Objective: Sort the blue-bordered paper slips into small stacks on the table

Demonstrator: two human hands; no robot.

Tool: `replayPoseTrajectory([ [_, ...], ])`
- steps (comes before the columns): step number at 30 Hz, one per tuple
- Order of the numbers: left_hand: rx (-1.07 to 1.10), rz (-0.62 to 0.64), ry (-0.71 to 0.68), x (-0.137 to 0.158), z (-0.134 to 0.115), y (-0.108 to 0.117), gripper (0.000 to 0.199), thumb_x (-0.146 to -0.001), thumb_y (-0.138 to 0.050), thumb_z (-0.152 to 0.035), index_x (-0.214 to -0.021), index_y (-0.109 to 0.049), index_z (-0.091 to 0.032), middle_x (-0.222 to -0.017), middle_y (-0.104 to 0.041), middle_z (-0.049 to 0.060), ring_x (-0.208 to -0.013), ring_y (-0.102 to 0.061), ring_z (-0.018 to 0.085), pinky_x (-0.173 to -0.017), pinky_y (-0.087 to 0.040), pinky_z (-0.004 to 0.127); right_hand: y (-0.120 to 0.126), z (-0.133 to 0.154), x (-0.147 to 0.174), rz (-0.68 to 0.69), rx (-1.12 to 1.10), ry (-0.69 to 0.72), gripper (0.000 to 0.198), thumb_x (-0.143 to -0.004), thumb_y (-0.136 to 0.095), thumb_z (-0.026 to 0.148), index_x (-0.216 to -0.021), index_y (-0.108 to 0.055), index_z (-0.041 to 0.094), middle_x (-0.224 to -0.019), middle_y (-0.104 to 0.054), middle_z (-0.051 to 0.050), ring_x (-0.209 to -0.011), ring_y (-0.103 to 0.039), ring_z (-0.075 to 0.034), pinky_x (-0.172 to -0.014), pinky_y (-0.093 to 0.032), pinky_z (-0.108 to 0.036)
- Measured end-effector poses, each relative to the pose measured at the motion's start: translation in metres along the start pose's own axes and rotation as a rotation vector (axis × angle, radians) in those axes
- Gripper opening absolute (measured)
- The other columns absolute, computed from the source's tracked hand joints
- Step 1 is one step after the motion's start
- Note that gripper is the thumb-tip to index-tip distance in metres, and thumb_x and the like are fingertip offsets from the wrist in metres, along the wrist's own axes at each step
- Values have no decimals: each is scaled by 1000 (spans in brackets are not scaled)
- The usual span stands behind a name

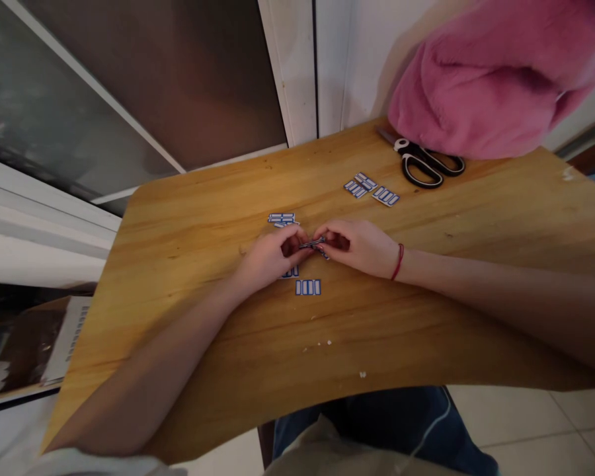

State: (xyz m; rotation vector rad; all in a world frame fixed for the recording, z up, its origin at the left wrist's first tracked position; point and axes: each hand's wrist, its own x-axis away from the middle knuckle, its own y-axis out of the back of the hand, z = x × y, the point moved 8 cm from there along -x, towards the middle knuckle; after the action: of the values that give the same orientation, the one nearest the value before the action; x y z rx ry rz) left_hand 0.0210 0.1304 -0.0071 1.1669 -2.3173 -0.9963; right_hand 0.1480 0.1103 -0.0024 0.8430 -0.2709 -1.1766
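Note:
Over the middle of the wooden table, both hands meet at a small, thin dark-grey piece (311, 244), too small to identify. My left hand (272, 254) pinches its left end between thumb and fingers. The other end is in the closed fingertips of my right hand (359, 246), which has a red string round the wrist. Blue-bordered white paper labels lie about them: some (281, 217) just beyond my left hand, one (290, 272) partly hidden under it, and another (308, 287) nearer me. A blue-edged bit also shows beneath my right fingertips.
Farther right lie more blue-bordered labels (361, 185) and a single one (385, 196). Black-handled scissors (429, 165) rest behind them, beside a pink plush cloth (476, 86). Tiny white scraps (328, 342) dot the near part of the wooden table (203, 370).

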Motion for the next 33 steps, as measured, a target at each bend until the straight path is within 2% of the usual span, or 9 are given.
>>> replayPoseTrajectory([
  [8,-91,1,-5,1,0,-5,16,-86,-59,-37,-85,-59,-21,-68,-58,-4,-56,-45,9,-53,-31,22,-2,0,1,21,24,-10,14,-82,-57,25,-92,-64,18,-72,-62,1,-59,-50,-9,-58,-35,-22],
  [13,-98,-23,20,1,-1,-4,18,-85,-59,-38,-82,-59,-20,-64,-55,-4,-55,-45,10,-52,-28,22,1,-1,3,-23,70,-21,16,-85,-56,29,-93,-65,18,-71,-63,0,-59,-51,-10,-58,-36,-22],
  [16,-34,-43,-25,2,-4,-2,15,-84,-61,-33,-79,-57,-20,-60,-52,-5,-54,-44,9,-52,-29,22,4,4,2,-54,127,37,17,-86,-55,29,-91,-67,18,-74,-62,-2,-62,-52,-11,-59,-38,-24],
  [19,45,-83,-70,3,-8,4,14,-82,-62,-27,-74,-54,-19,-58,-47,-6,-53,-42,9,-53,-32,22,11,18,2,-126,171,137,20,-88,-54,31,-91,-69,18,-87,-61,-7,-66,-52,-12,-63,-42,-26],
  [21,85,-100,-91,4,-11,6,15,-82,-61,-26,-73,-52,-19,-58,-45,-7,-53,-41,8,-53,-32,21,16,25,3,-148,171,153,20,-88,-55,32,-91,-69,18,-93,-63,-8,-63,-51,-12,-65,-43,-27],
  [23,139,-121,-111,5,-14,7,14,-83,-60,-27,-76,-51,-19,-58,-44,-7,-53,-40,9,-52,-32,21,25,22,5,-183,148,89,20,-87,-56,32,-88,-70,18,-88,-65,-6,-59,-50,-11,-64,-44,-28],
  [27,191,-198,-133,6,-14,9,9,-86,-55,-26,-83,-50,-20,-62,-46,-6,-56,-43,9,-53,-33,22,61,-16,20,-398,38,-266,22,-80,-60,35,-80,-71,16,-73,-68,-5,-63,-56,-15,-62,-44,-29],
  [30,134,-197,-134,5,-11,6,7,-86,-55,-26,-84,-50,-20,-63,-48,-6,-57,-45,9,-54,-34,22,82,-43,36,-506,101,-479,21,-76,-60,33,-80,-71,15,-75,-71,-7,-66,-61,-18,-64,-45,-30],
  [33,99,-189,-118,5,-8,5,6,-85,-55,-25,-85,-51,-21,-64,-50,-6,-58,-46,9,-55,-34,23,89,-55,43,-520,194,-573,18,-75,-60,28,-78,-71,14,-75,-72,-9,-69,-63,-20,-67,-46,-31],
])
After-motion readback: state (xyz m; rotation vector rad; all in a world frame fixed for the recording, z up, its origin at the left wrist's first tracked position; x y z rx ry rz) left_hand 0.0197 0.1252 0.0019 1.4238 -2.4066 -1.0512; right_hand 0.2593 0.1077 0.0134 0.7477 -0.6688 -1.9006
